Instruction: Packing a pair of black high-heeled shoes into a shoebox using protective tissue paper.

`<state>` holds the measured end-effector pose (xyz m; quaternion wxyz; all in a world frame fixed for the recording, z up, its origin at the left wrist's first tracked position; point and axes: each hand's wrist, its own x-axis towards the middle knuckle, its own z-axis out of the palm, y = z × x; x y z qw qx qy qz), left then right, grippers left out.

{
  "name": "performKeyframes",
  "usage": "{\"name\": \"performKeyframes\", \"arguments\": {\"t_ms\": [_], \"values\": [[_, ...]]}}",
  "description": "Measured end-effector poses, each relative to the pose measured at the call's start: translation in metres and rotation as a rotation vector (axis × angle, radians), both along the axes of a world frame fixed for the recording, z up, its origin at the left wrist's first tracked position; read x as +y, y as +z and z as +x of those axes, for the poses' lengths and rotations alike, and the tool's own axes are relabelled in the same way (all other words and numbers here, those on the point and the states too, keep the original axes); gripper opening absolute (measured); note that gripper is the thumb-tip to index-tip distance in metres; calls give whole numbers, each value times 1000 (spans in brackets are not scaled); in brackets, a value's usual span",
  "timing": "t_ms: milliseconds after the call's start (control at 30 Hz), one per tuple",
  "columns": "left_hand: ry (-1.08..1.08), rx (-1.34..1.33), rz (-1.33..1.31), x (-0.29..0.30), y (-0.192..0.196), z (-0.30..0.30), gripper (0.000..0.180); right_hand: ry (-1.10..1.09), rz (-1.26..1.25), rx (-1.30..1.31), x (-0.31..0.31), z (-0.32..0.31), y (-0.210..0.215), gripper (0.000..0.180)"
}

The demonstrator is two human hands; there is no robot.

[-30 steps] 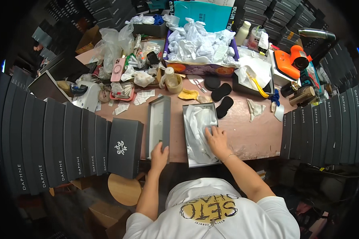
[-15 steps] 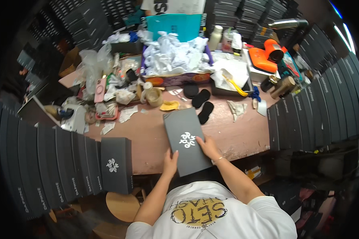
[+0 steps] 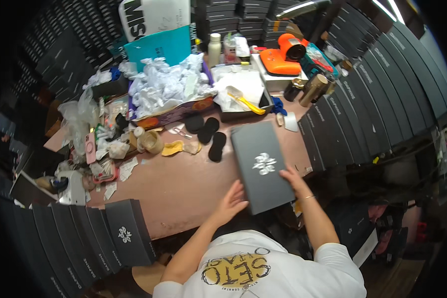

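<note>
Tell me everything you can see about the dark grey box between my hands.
The dark grey box is rectangular, seemingly matte cardboard, with its lid shut and a white looping emblem on top. It faces lid up, slightly slanted, over the near edge of the pinkish table; whether it rests there is unclear. The right hand touches its right edge; the left hand is by its left side, contact uncertain.
</note>
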<state>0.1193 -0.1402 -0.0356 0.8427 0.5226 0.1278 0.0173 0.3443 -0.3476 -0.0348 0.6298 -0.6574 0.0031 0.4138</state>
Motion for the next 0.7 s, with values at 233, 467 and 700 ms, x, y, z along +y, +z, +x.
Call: {"name": "performKeyframes", "arguments": {"t_ms": [233,467,700], "values": [[349,89,1077,60,36,-66,58,-296,-266,-565,-61,109,10,36],[730,1417,1204,201,-17,-345,64,917,-31,-292,186,-131,-17,40],[707,1029,754,161,-26,-311,78,1013,-86,-602,255,-275,-75,60]]}}
